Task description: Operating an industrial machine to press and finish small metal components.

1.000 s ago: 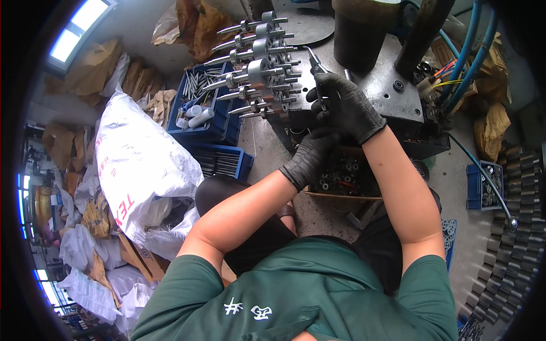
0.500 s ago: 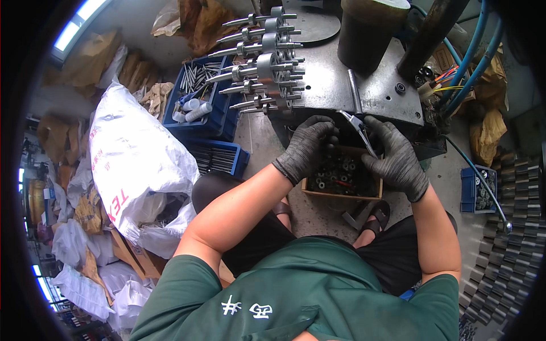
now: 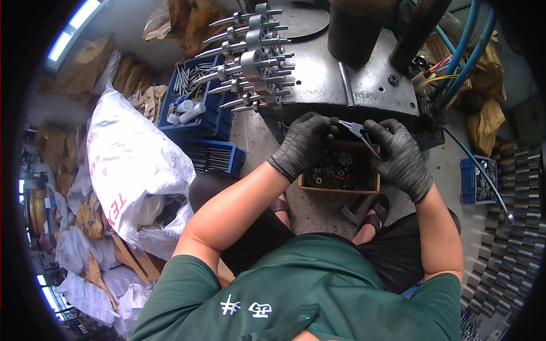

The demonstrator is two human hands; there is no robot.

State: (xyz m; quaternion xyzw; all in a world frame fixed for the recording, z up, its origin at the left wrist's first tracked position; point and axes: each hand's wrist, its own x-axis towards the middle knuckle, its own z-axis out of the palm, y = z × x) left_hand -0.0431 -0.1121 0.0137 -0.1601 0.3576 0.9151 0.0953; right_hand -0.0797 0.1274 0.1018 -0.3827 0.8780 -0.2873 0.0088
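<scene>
The right hand [image 3: 401, 158] grips pliers [image 3: 358, 130] pointed toward the curled left hand [image 3: 304, 145]; whether that one pinches anything, I cannot tell.

Gry pliers [image 3: 358, 130], dk gry gloves [image 3: 404, 162], grn shirt [image 3: 341, 278] w/ wht marks [image 3: 230, 307], blu bin [image 3: 467, 182].

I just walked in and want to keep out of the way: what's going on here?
The person's gloved right hand holds pliers, and the gloved left hand is by their tips; whether it grips anything is unclear. Below sits a box of small metal parts. A metal rod lies on the metal bench beyond.
</scene>
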